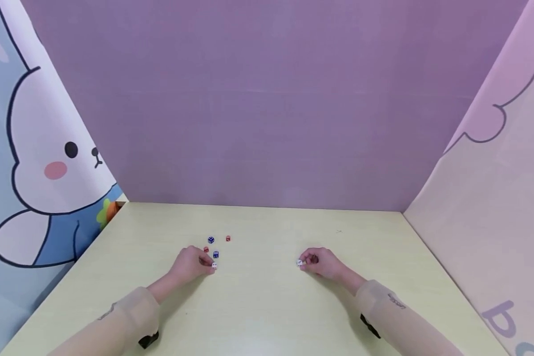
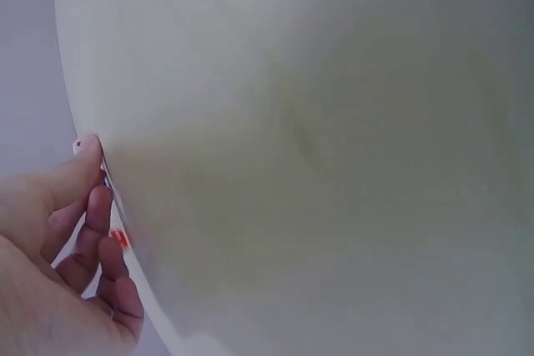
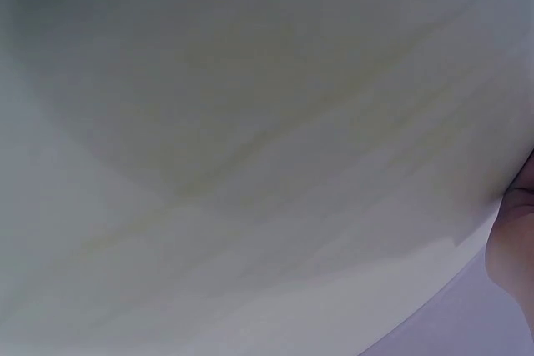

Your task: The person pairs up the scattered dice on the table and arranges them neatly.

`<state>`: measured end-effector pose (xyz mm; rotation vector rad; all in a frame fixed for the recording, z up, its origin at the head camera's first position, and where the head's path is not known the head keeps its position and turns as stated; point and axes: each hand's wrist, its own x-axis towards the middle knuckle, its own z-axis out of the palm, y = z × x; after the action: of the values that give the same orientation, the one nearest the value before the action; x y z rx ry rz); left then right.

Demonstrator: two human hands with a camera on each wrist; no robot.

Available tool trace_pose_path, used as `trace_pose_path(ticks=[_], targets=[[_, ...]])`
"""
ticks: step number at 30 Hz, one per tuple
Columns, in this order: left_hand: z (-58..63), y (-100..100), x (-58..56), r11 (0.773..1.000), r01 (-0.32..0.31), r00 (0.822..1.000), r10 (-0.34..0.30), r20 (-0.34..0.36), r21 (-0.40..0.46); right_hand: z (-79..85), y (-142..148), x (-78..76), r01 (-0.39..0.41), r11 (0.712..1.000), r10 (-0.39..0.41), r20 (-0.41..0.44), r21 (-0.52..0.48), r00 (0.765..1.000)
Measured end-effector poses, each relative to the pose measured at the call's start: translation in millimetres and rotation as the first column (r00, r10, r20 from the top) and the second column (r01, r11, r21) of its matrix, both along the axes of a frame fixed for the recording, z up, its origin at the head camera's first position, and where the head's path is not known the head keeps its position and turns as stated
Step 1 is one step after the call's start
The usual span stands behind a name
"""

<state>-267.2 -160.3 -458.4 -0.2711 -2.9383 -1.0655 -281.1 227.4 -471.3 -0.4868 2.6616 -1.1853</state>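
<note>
Pinching one white die [image 1: 214,266] in left hand [image 1: 194,262], second white die [image 1: 299,263] at three o'clock in right hand [image 1: 322,263]; seeing two blue dice [image 1: 211,240], two red dice [image 1: 228,239] on bench [image 1: 258,306], eleven to one o'clock from first.

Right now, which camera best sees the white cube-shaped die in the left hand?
The head view: the white cube-shaped die shows its dots there. The left wrist view catches a sliver past the left hand; the right wrist view, none.

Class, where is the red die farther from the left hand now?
The red die is left of centre in the head view, right of the farther blue die, beyond the left hand.
</note>
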Motion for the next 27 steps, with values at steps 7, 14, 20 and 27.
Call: trace_pose_path(ticks=[7,14,20,27], targets=[[1.5,22.3,10.1,1.0,0.015,1.0,-0.015,-0.005,0.021,-0.1,1.4,0.4,-0.012,1.0,0.012,-0.007,-0.005,1.0],[-2.2,44.5,9.0,0.996,0.075,0.997,-0.074,-0.035,0.038,0.5,1.2,0.5,0.007,1.0,-0.007,0.007,0.004,1.0],[-2.0,65.1,6.8,0.988,0.137,0.99,-0.135,-0.034,0.066,1.0,1.4,1.6,0.012,1.0,-0.012,0.02,0.01,1.0],[-2.7,87.6,0.4,0.983,0.166,0.986,-0.164,-0.034,0.077,2.3,0.2,1.4,0.007,1.0,-0.007,0.006,0.001,1.0]])
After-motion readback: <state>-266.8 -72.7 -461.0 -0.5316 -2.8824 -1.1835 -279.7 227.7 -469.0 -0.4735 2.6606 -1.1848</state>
